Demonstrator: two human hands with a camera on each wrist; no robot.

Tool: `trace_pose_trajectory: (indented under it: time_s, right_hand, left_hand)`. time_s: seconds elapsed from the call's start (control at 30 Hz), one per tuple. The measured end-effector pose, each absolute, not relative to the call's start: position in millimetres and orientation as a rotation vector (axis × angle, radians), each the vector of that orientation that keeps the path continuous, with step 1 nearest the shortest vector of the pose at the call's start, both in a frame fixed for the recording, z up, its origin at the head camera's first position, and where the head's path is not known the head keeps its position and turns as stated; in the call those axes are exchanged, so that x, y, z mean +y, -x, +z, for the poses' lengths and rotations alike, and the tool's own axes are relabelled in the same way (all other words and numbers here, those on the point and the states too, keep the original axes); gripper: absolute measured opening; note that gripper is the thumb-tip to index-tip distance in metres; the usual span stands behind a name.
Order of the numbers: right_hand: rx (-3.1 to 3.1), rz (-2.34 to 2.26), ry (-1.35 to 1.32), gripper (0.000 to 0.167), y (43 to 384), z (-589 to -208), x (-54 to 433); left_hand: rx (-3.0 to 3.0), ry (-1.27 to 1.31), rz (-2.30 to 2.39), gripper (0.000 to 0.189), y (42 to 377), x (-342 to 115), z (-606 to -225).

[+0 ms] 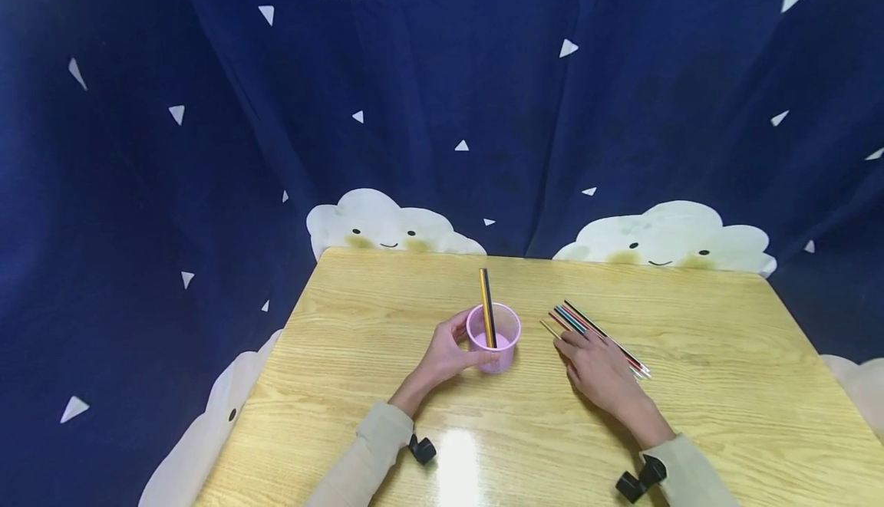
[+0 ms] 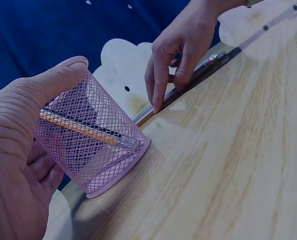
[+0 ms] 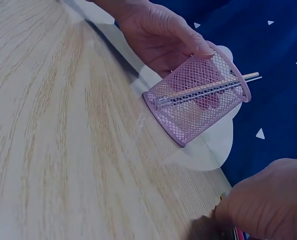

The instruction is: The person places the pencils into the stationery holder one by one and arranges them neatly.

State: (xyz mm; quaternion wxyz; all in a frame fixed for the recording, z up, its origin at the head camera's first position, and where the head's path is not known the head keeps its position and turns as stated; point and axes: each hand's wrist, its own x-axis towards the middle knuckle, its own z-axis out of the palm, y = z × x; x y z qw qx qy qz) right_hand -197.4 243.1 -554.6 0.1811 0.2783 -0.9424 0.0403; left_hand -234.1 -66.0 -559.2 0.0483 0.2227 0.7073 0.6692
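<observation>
My left hand (image 1: 445,353) grips a pink mesh pencil cup (image 2: 96,135) from its left side, thumb along the near side at the rim. The cup stands upright on the table. Inside it lean a yellow pencil (image 1: 483,292) and a black pencil (image 1: 489,304), their lower ends showing through the mesh. To the right of the cup, my right hand (image 1: 597,369) pinches a gold-coloured pencil (image 1: 550,329) low at the tabletop, its end poking out past the fingertips. Beside and partly under that hand lie several more pencils (image 1: 608,336) in dark, red and blue, side by side.
Both hands work over a light wood-grain table (image 1: 387,292). Behind it hangs a dark blue curtain (image 1: 414,70) with white triangles and smiling clouds, close to the table's far edge. A black wrist camera (image 1: 423,449) is strapped at the left cuff, another (image 1: 638,480) at the right.
</observation>
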Motion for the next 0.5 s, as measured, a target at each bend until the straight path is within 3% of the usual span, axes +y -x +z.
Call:
trace_pose_trajectory:
  time_s: [0.5]
  right_hand:
    - [-2.720, 0.141, -0.812, 0.035, 199.5, -547.5, 239.5]
  left_hand:
    - [2.144, -0.690, 2.051, 0.080, 234.3, -65.9, -557.8]
